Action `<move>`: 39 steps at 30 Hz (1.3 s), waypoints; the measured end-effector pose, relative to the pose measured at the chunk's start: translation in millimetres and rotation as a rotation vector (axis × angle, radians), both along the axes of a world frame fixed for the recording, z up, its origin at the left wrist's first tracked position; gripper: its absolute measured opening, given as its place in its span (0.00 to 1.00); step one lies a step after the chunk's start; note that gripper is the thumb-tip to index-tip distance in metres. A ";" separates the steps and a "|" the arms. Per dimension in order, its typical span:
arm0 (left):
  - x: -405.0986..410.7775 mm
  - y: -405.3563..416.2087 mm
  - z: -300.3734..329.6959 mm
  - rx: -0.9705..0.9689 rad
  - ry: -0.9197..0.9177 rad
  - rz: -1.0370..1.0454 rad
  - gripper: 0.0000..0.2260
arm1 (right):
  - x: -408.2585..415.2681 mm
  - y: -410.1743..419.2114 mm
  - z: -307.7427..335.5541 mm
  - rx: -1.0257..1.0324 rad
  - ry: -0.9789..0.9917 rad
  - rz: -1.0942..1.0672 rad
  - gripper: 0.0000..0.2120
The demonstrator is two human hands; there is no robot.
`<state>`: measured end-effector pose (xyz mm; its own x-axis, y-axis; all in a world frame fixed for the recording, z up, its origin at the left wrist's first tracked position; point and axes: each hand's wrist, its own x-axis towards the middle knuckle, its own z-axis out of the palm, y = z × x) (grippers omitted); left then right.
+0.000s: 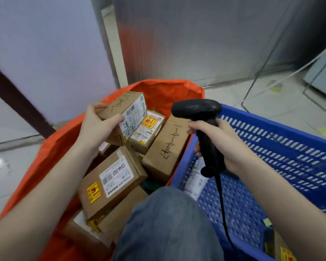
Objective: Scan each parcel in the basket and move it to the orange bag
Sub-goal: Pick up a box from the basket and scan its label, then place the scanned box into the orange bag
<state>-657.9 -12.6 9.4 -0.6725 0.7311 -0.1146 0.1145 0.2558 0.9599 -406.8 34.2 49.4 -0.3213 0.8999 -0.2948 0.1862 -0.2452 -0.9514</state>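
A cardboard parcel (123, 114) with a white label sits above the open orange bag (51, 147), over other boxes already lying inside. The left hand (97, 127) has its grip clamped on the parcel's near end. The right hand (216, 142) has its grip wrapped around a black scanner (199, 117), held above the rim of the blue basket (282, 153) just beside the bag.

orange bag (51, 147), perforated blue basket (290, 153)
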 end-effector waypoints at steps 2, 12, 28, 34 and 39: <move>-19.7 -11.0 -9.1 -0.021 -0.031 0.021 0.25 | -19.3 0.1 -6.2 -0.025 0.004 0.015 0.08; -35.5 -25.5 -38.7 -0.105 -0.002 -0.122 0.31 | -58.7 0.8 -32.0 -0.068 -0.060 0.083 0.12; 117.4 21.9 52.4 0.074 0.069 -0.487 0.22 | 76.3 -7.6 24.9 0.053 -0.062 -0.107 0.08; 242.5 45.0 72.1 0.100 0.043 -0.694 0.20 | 198.2 -22.1 46.9 0.096 -0.128 -0.284 0.10; 340.4 53.7 53.8 0.005 0.014 -0.907 0.22 | 298.2 -38.6 37.6 0.113 -0.143 -0.444 0.08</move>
